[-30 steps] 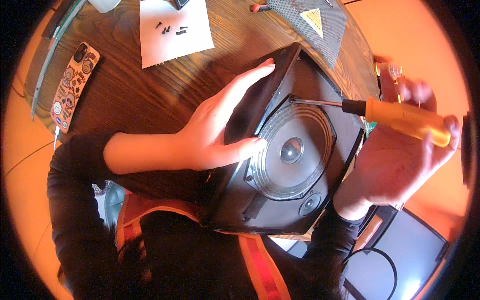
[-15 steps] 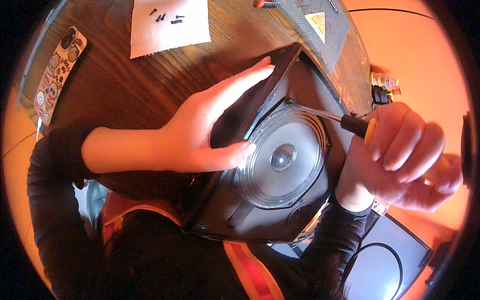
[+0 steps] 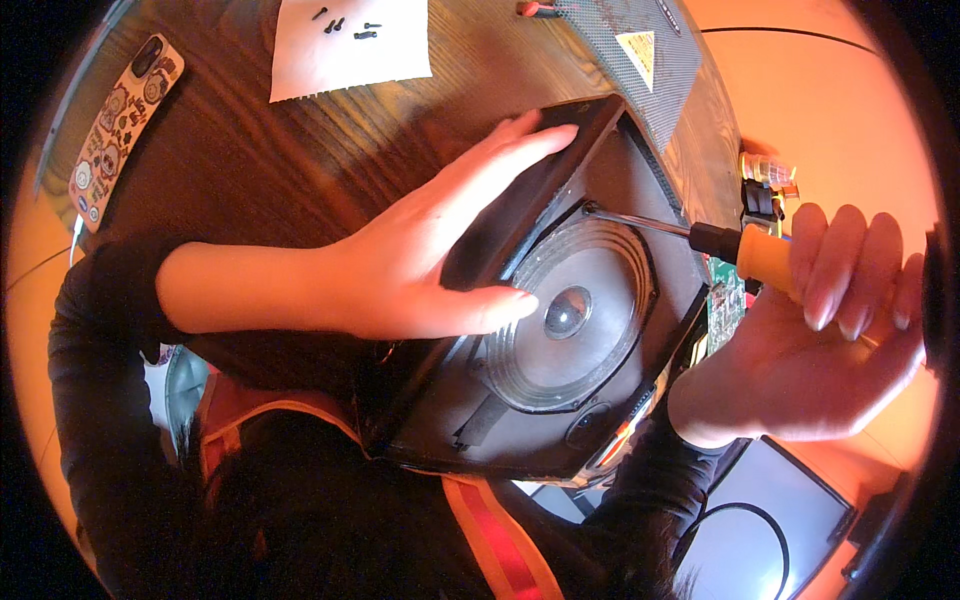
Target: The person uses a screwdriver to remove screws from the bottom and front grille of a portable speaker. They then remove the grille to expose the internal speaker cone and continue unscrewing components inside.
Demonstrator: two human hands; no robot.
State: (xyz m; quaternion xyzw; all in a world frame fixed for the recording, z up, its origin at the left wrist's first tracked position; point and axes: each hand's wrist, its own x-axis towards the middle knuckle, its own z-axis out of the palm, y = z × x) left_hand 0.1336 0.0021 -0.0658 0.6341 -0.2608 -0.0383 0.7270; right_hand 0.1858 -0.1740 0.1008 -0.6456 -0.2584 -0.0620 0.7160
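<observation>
A black speaker cabinet rests tilted in front of me, its round speaker cone facing up. My left hand grips the cabinet's left edge, fingers along the outer side and thumb over the cone's rim. In my right hand is a screwdriver with a yellow and black handle; the fingers curl over the handle's end while the palm is turned up. Its shaft reaches left to the upper mounting corner of the cone's frame, where the tip meets a fixing point. Whether a screw sits there is too small to tell.
Several black screws lie on white paper on the wooden table. A phone in a stickered case is at far left. A mesh grille panel lies at the back. A green circuit board shows beside the cabinet.
My right hand has shifted and rolled palm-up, its fingers loosened toward the end of the handle, showing more of it. The view has shifted slightly; my left hand keeps its hold.
</observation>
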